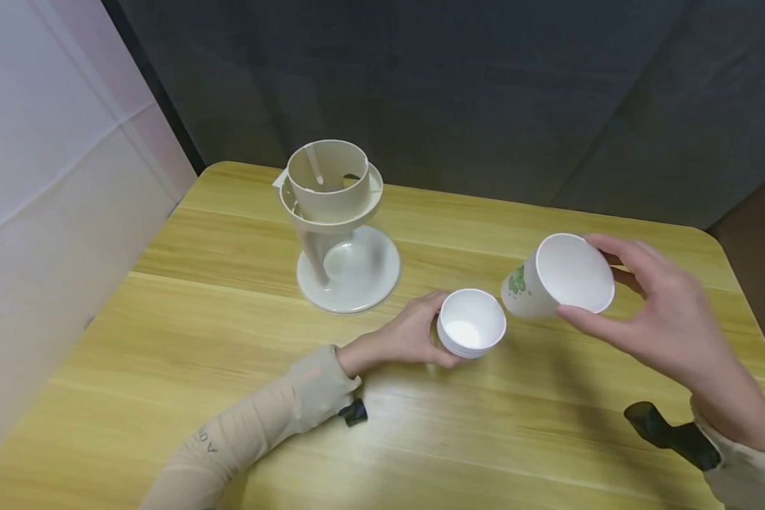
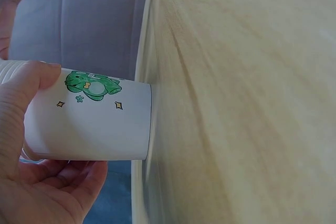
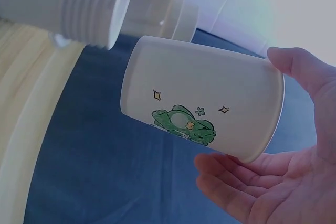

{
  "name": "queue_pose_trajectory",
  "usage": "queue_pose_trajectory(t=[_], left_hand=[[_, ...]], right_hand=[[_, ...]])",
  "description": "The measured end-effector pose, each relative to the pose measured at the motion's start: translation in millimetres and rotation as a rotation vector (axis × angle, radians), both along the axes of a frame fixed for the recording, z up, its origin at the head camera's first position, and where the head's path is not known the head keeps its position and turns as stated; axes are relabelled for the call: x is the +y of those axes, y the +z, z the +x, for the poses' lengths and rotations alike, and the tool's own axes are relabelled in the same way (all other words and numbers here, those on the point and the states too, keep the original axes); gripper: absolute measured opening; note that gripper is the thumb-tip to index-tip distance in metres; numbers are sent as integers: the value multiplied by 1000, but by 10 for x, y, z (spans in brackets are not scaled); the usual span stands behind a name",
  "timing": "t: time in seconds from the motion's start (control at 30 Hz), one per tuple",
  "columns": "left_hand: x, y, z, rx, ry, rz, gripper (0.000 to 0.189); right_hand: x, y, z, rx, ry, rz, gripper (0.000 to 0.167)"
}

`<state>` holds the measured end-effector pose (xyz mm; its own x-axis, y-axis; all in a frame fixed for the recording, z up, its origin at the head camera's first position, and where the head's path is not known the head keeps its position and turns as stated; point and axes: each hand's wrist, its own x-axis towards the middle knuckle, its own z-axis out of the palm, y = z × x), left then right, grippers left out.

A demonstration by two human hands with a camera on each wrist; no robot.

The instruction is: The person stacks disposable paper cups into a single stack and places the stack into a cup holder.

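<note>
My left hand (image 1: 411,331) grips a stack of white paper cups (image 1: 470,324) that stands upright on the table, mouths up. In the left wrist view the stack (image 2: 100,124) shows a green cartoon animal print, and several nested rims show near the thumb. My right hand (image 1: 669,326) holds a single white paper cup (image 1: 570,275) by its rim, thumb on one side and fingers on the other. This cup is tilted, raised beside the stack, its mouth turned towards me. Its green animal print (image 3: 186,125) shows in the right wrist view.
Behind the left hand stands a cream-coloured stand (image 1: 331,209) with a cylindrical holder within a ring, a post and a round base (image 1: 350,273). The wooden table (image 1: 185,354) ends at a dark curtain (image 1: 421,92); a white cloth (image 1: 51,142) hangs at the left.
</note>
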<state>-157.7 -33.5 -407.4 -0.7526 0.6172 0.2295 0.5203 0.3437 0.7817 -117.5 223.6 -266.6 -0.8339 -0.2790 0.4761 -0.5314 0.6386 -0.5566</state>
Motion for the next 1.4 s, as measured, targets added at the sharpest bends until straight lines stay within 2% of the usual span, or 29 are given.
queue_pose_trajectory(t=[0.2,0.37,0.6,1.07,1.4], left_hand=[[4,2,-9,3,-11,6,80],[3,4,-10,3,-15,3,79],[-3,7,-11,6,-22,4,77],[-8,5,-10,38,-16,-12,75],[-5,1,-14,11,-27,-4,80]], right_hand=[[-179,62,-6,-18,78,-27,77],[-310,35,-16,-34,140,8,75],[-405,-117,-32,-51,196,62,71],[-495,-438,-56,-116,222,96,65],[-527,-612,-98,-136,233,114,68]])
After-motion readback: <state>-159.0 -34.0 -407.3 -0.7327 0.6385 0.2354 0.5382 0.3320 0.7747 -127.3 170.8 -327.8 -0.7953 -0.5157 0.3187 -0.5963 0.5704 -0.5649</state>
